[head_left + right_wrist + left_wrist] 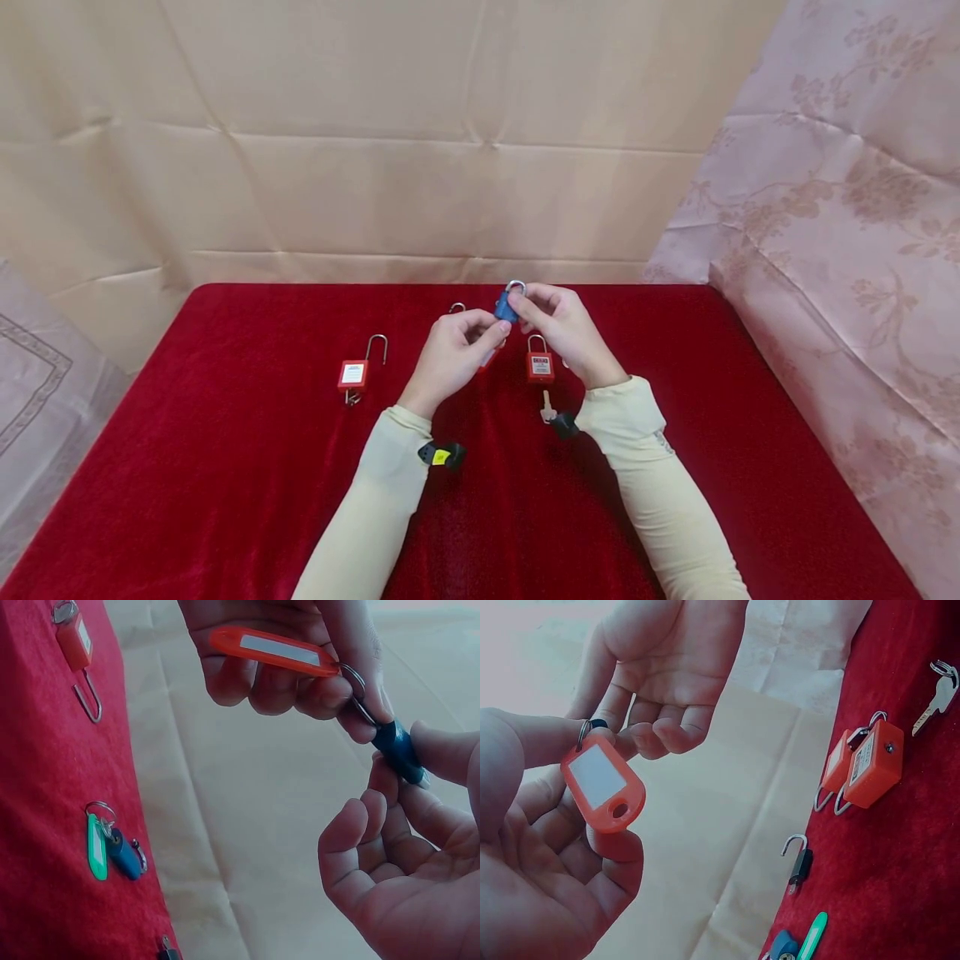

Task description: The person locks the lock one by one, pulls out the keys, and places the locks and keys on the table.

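Plastic tag (602,782), metal shackle (516,282), velvety tablecloth (225,483)

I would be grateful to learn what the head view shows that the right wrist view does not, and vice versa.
Only the head view shows the person's pale yellow sleeves, the white-labelled red padlock on the right, and the brass-coloured metal key below it.

Only the right wrist view shows the green plastic key tag with its metal ring.

Both show the left hand, the right hand, the small blue padlock between them, the red padlock with an open metal shackle, and the red velvety cloth.
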Action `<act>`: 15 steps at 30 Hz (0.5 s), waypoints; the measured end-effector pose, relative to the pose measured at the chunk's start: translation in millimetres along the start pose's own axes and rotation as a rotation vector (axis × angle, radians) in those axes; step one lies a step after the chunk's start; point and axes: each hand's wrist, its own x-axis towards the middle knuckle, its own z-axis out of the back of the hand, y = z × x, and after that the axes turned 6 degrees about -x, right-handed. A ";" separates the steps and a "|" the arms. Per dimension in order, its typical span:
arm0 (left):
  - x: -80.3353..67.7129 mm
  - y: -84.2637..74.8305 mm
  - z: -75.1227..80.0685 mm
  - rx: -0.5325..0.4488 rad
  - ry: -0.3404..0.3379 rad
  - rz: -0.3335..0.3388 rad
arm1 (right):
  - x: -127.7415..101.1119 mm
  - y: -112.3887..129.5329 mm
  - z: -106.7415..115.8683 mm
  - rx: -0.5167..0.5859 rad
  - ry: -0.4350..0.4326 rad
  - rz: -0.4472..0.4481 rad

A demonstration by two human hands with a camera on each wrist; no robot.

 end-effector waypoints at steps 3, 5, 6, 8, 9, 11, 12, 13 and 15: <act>0.1 0.1 -0.3 -0.003 0.003 0.001 | -0.1 0.0 0.4 -0.006 0.003 0.000; 0.2 -0.2 -0.4 -0.003 0.002 0.000 | 0.0 0.1 0.5 -0.012 0.005 0.001; 0.4 -0.2 -0.5 -0.002 0.002 0.000 | 0.2 0.1 0.5 -0.014 0.005 0.002; 0.7 -0.3 -0.3 0.002 0.000 0.001 | 0.4 0.1 0.5 -0.016 0.006 0.002; 0.9 -0.2 -0.2 0.004 -0.002 0.002 | 0.5 0.1 0.5 -0.018 0.006 0.002; 0.8 -0.5 -0.2 0.005 -0.006 0.009 | 0.7 0.1 0.6 -0.020 0.007 0.001; 0.7 -0.6 -0.2 0.006 -0.010 0.014 | 0.6 0.2 0.6 -0.019 0.008 0.000; 0.6 -0.8 -0.2 0.005 -0.013 0.018 | 0.6 0.4 0.5 -0.019 0.008 0.000; 0.3 -1.2 -0.4 -0.002 -0.018 0.028 | 0.5 0.6 0.1 -0.021 0.006 0.002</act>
